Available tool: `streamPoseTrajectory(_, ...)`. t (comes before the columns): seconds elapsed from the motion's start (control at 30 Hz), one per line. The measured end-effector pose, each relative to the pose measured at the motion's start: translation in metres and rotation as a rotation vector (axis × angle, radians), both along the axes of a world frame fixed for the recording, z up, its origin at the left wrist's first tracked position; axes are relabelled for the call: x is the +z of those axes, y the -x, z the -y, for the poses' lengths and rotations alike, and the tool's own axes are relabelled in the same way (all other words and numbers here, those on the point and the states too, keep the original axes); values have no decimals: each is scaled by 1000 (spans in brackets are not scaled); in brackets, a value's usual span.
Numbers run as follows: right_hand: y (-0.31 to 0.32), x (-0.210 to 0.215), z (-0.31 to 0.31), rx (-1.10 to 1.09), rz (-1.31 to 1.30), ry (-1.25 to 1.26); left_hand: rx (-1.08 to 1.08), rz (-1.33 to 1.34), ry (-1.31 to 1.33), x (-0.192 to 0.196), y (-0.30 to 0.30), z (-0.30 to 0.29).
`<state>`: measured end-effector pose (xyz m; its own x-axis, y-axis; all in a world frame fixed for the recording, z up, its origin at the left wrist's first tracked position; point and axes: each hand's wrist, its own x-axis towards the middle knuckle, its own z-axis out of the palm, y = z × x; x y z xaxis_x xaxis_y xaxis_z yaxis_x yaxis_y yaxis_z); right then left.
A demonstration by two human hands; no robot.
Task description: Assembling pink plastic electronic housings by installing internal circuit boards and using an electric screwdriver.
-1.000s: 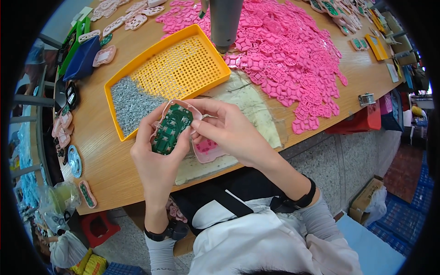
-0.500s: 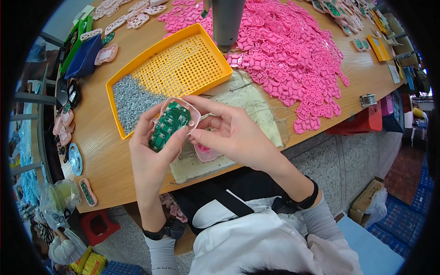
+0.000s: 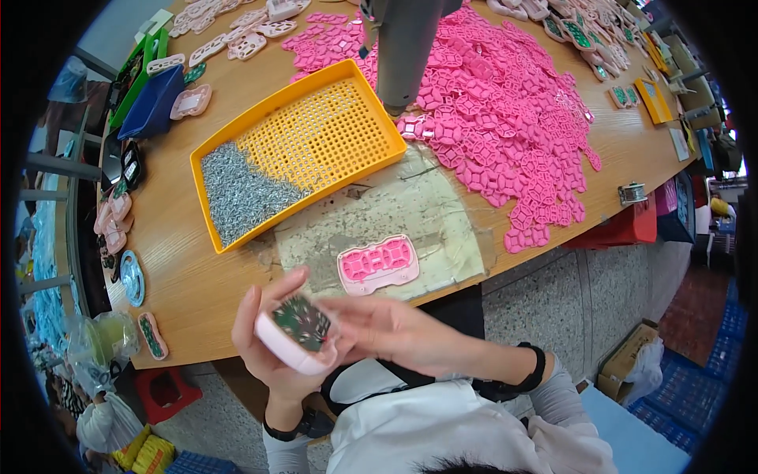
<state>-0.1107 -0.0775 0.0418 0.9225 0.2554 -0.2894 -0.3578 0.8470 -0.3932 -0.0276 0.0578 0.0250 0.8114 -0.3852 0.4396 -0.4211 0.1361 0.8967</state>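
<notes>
Head view looks down on a person seated at a long wooden table [image 3: 197, 292]; both hands are raised close to the body, off the table's near edge. The left hand [image 3: 272, 359] cups a pale pink oval plastic shell with a green circuit board set in it [image 3: 298, 332], fingers curled around its lower rim and thumb up along its left side; the right hand [image 3: 395, 332] reaches in from the right, its fingertips [image 3: 335, 310] meeting the board's upper right edge, pinching or pressing there; which of the two cannot be told.

On the table just beyond the hands lies a worn greyish-green work mat [image 3: 395, 213]; on it rests a second pink oblong shell, open side up with darker pink button cells inside [image 3: 379, 265], well apart from both hands. Behind the mat sits a yellow perforated plastic tray [image 3: 316, 134], tilted across the table; a heap of small silvery screws [image 3: 241, 193] fills its left end. To the right spreads a wide pile of bright pink rubber keypad pieces [image 3: 505, 118]; a grey upright column [image 3: 403, 47] stands at the tray's far corner. A dark blue tray [image 3: 154, 103] lies near the far left edge.
</notes>
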Motion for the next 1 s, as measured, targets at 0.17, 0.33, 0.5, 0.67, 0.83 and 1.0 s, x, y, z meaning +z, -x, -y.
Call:
streamPoseTrajectory(0.17,26,-2,24,135,148,619,-96,66,-196,10,-12,-7)
streamPoseTrajectory(0.33,38,-10,79,-359,57,1405,-230,210,-667,33,-19,18)
streamPoseTrajectory(0.5,33,-26,94,-391,152,1583,-341,300,-727,19,-19,52)
streamPoseTrajectory(0.67,26,-27,94,-303,297,1691,-371,325,-778,13,-16,58)
streamPoseTrajectory(0.83,24,-28,93,-204,395,1765,-385,341,-807,9,-14,60)
streamPoseTrajectory(1.0,16,-33,88,-185,459,1839,-397,345,-808,8,-16,60)
